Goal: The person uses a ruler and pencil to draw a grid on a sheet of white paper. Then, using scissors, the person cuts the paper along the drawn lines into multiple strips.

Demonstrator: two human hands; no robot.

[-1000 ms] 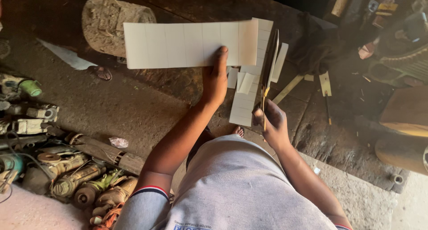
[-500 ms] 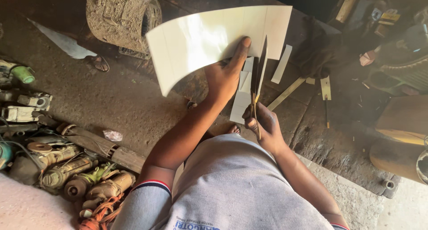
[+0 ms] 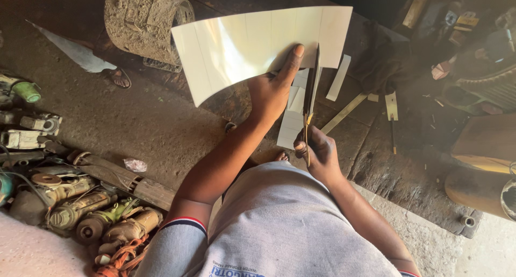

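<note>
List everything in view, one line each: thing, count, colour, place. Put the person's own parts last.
sheet: one, cream, glossy, curved, held up at top centre
scissors: one pair, dark blades, at the sheet's lower edge
cut strips: several, white, on the ground under the sheet
woven cylinder: one, grey-brown, top left
power tools: many, dusty, piled at left
wooden plank: one, pale, right of the strips
left hand: holds the sheet
right hand: grips the scissors' handles

Glossy, smooth pale sheet, dull dark metal shears, rough crusted cylinder, matt grey cloth shirt.
</note>
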